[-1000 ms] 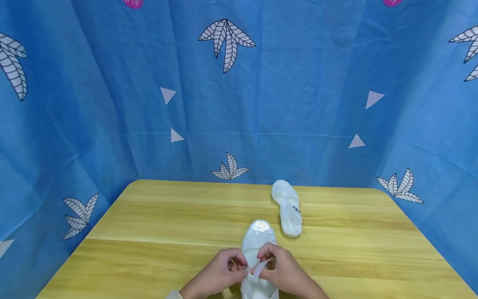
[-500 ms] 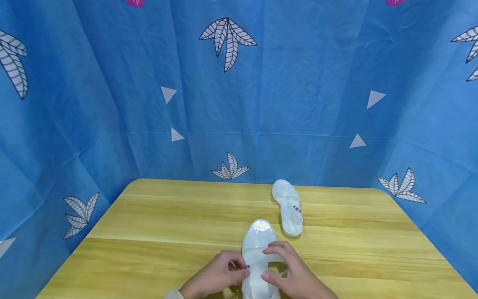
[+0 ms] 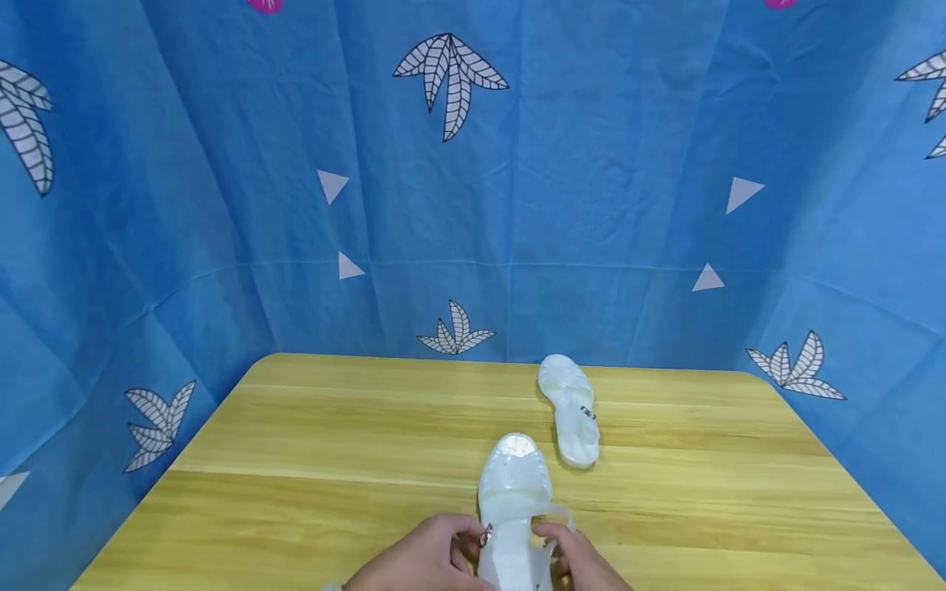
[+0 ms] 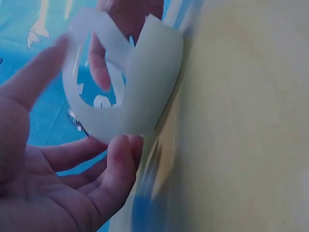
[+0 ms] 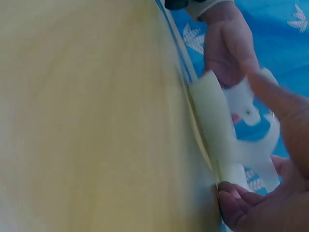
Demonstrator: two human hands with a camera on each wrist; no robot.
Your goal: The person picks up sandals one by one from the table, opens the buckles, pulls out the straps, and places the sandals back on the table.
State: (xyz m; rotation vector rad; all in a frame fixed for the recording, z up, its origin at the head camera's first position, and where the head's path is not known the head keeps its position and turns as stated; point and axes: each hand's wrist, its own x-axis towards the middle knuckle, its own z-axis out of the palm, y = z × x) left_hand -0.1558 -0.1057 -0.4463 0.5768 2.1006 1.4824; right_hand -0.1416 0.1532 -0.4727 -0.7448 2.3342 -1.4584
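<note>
A translucent white sandal (image 3: 513,484), toe pointing away, lies at the table's near edge. My left hand (image 3: 436,558) holds its left side by a small metal buckle (image 3: 486,535). In the left wrist view, that hand's fingers (image 4: 120,159) curl at the heel's edge while the thumb reaches the strap (image 4: 99,29). My right hand (image 3: 580,558) grips the sandal's right side, near a loose strap (image 3: 554,513). The right wrist view shows its fingers (image 5: 236,203) curled under the heel (image 5: 215,121) and its thumb up by the strap. Part of the heel is out of the head view.
A matching white sandal (image 3: 569,410) lies farther back, slightly right, with a metal buckle on its side. The wooden table (image 3: 332,435) is bordered by a blue curtain (image 3: 591,164) with leaf prints behind and along both sides.
My right hand has let go of the loose strap and shifted down along the sandal's right side. The left hand has moved slightly down from pinching at the buckle. The strap now hangs out rightward.
</note>
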